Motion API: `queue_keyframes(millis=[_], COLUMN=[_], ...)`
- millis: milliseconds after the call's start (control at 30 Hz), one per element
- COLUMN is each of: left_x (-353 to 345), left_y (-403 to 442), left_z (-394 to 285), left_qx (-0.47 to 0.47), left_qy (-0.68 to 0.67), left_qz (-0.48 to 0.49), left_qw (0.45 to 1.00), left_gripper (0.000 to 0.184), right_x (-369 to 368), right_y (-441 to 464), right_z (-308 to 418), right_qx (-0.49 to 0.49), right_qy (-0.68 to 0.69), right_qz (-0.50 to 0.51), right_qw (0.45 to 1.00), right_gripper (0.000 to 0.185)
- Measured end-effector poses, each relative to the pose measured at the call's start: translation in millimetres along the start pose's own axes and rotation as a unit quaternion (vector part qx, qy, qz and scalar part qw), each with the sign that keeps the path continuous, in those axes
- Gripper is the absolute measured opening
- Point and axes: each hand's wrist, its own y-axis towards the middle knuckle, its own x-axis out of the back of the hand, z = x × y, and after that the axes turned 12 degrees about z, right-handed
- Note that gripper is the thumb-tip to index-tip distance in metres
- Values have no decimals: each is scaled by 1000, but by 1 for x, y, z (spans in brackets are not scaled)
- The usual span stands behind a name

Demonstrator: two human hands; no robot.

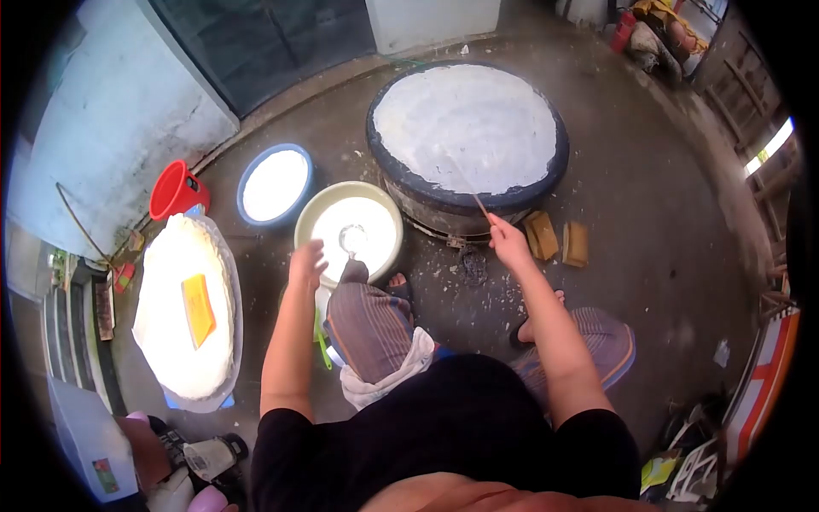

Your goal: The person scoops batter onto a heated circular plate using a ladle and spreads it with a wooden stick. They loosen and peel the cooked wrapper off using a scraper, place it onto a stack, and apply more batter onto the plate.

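My right hand (509,241) is closed round the reddish handle of a long thin tool (480,203), whose pale blade lies over the white layer. That white layer (465,119) covers most of a large round black griddle (553,171). My left hand (308,263) hovers at the left rim of a cream basin (305,224) of white liquid, its fingers apart and slightly blurred. A ladle (351,241) rests in that liquid. To the left stands a blue basin (247,211) with white contents. An orange scraper (198,310) lies on a white oval stack (162,282).
A red bucket (177,189) stands by the left wall. Two yellowish blocks (575,245) lie right of the griddle's base. Containers crowd the lower left, with a white chair (695,469) at lower right. My knees flank the space below the griddle.
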Motion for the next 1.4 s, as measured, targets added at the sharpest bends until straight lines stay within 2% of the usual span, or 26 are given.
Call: queue_keyframes(millis=[33, 67, 100, 200, 233, 300, 333, 400, 433, 467, 500, 533, 667, 733, 833, 900, 967, 1067, 1133, 1167, 1200, 1233, 1267, 1333, 1400], left_x=[-21, -43, -62, -119, -136, -168, -181, -202, -211, -218, -225, -230, -233, -232, -237, -240, -240, -239, -239, -239, -239, -239, -239, -237, -238], left_y=[-12, -23, -29, -42, -48, -62, -62, -61, -61, -59, -55, -51, -34, -31, -42, -49, -48, -46, -49, -51, -54, -57, -59, -59, -59], left_z=[-20, -36, -49, -72, -75, -78, -75, -71, -68, -65, -61, -57, -34, -26, -29, -31, -29, -28, -29, -31, -34, -37, -39, -38, -37], left_qx=[-38, -76, -88, -110, -119, -110, -105, -97, -96, -95, -79, -65, -23, 52, 78, 76, 60, 77, 78, 77, 79, 74, 69, 64, 59], left_qy=[-7, -14, -37, -68, -87, -93, -97, -106, -104, -105, -118, -131, -143, -124, -160, -146, -136, -138, -141, -145, -144, -142, -140, -138, -135], left_qz=[23, 46, 69, 138, 170, 202, 215, 234, 245, 246, 250, 253, 234, 198, 261, 272, 292, 300, 303, 305, 306, 301, 296, 297, 302], left_qw=[999, 996, 993, 982, 974, 969, 966, 961, 959, 959, 958, 956, 962, 971, 949, 948, 945, 941, 939, 938, 938, 940, 942, 943, 942], left_gripper=[43, 41, 38, 34, 34, 30, 30, 30, 30, 30, 30, 30, 29, 30, 32, 27, 27, 27, 26, 26, 26, 27, 27, 27, 27], right_x=[2, 1, 0, -10, -13, -12, -13, -12, -2, 13, 22, 25, 40, 46, 65, 81, 97, 109, 111, 108, 104, 102, 102, 98, 100], right_y=[7, 6, 4, 1, 1, 0, 7, 25, 12, -5, -16, -18, -28, -28, -26, -18, -11, 5, 14, 17, 18, 18, 18, 13, 11], right_z=[-15, -16, -9, 24, 31, 45, 27, -25, -2, 21, 39, 34, 25, 20, 5, -5, -10, -16, -36, -46, -48, -51, -54, -34, -40], right_qx=[13, 79, 79, -28, -29, -90, -90, 38, 37, -58, -149, -139, -156, -152, -140, -145, -151, -188, -192, -193, -136, -74, -75, -170, -161], right_qy=[-79, -154, -154, -178, -178, -178, -177, -67, -69, 106, 276, 303, 267, 266, 254, 270, 293, 270, 170, 171, -19, -210, -210, -236, -231], right_qz=[-36, -86, -86, -35, -34, 17, 16, 14, 13, 65, 114, 108, 58, 39, -1, -62, -74, -111, -109, -109, -162, -206, -205, -175, -172], right_qw=[996, 981, 981, 983, 983, 980, 980, 997, 997, 991, 943, 937, 949, 951, 957, 950, 941, 938, 961, 960, 977, 953, 953, 941, 944], right_gripper=[33, 33, 33, 33, 33, 34, 34, 33, 33, 35, 36, 37, 36, 36, 36, 35, 35, 36, 36, 36, 35, 33, 33, 32, 33])
